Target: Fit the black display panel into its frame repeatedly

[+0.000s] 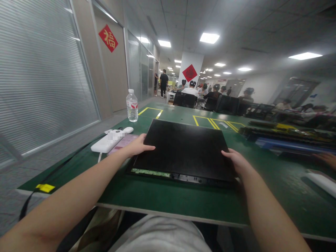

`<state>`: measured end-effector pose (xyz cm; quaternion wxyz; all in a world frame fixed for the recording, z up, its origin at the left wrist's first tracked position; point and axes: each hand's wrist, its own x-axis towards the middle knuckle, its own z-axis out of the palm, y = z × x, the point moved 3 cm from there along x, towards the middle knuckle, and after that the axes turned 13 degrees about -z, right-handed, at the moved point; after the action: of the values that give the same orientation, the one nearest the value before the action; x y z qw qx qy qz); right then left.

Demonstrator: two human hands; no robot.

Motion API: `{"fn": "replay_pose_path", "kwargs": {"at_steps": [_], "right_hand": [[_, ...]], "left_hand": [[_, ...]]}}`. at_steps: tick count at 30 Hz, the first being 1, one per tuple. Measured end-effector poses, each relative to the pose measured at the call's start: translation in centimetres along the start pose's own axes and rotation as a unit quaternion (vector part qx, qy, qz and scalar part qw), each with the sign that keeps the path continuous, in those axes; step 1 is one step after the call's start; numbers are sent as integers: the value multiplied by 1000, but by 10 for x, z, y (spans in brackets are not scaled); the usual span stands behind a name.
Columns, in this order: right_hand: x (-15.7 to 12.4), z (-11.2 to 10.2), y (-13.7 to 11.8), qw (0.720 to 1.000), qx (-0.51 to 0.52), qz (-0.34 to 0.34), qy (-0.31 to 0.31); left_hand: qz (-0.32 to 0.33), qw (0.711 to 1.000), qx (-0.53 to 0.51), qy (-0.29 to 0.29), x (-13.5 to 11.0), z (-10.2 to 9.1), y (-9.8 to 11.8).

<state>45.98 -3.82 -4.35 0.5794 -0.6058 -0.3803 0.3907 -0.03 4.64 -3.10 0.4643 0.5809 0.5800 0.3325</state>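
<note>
A flat black display panel (187, 148) lies in front of me at the table's near side, its far edge slightly narrower in view. Along its near edge runs a green circuit board strip (151, 172). My left hand (140, 145) grips the panel's left side, thumb on top and the other fingers hidden at the edge. On the right side, my right hand (235, 161) holds it the same way, with the thumb over the surface. Whether the panel rests fully on the table or is partly raised, I cannot tell.
The green table (168, 199) carries yellow tape marks. A water bottle (132, 106), a white power bank (107, 141) and a pinkish phone (123, 144) stand left. At right are stacked dark strips (278, 134), another person's hand (327, 159) and a white object (321, 182).
</note>
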Motion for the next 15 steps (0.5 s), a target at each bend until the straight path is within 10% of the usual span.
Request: {"fn": "replay_pose_path", "kwargs": {"at_steps": [15], "right_hand": [[1,0,0,1000,-12,16,1]], "left_hand": [[-21,1000,-3,-11,-3,-1,3]]}}
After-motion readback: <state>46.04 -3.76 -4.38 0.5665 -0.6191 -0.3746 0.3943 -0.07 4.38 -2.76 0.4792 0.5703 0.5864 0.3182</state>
